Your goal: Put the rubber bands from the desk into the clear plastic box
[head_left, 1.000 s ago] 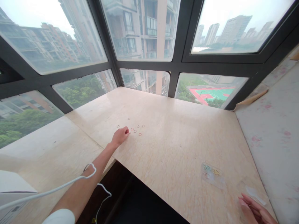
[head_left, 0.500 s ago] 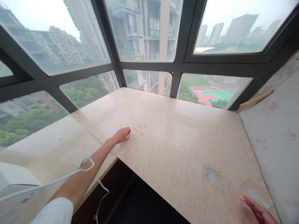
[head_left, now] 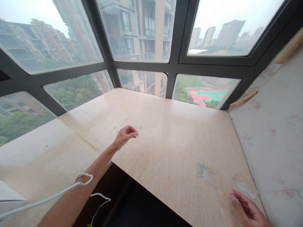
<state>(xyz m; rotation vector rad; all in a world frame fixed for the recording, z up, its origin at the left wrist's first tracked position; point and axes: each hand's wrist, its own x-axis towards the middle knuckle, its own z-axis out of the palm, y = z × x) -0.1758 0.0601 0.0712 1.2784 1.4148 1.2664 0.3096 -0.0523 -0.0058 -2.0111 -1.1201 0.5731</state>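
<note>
Several thin rings that look like small rubber bands lie on the pale marbled countertop (head_left: 161, 151), among them one rubber band (head_left: 140, 127) to the right of my left hand and another rubber band (head_left: 115, 128) to its left. My left hand (head_left: 126, 135) has thumb and forefinger pinched at a reddish rubber band (head_left: 137, 136), partly hidden by the fingertips. Low at the right, my right hand (head_left: 247, 208) rests with loosely curled fingers, the thumb a little apart and nothing seen between them. Beyond its fingertips lies a clear plastic bag (head_left: 245, 187) with a white strip.
Another clear bag (head_left: 208, 173) holds green and yellow bands. A white cable (head_left: 47, 197) crosses over my left forearm, near a white box (head_left: 10, 195). The counter's front edge drops to a dark gap (head_left: 134, 201). Windows and a papered wall (head_left: 267, 132) border the counter.
My left hand has moved right from a closed pose to a pinch at the reddish rubber band, uncovering a band at its left. My right hand keeps its pose; the whole view has shifted slightly.
</note>
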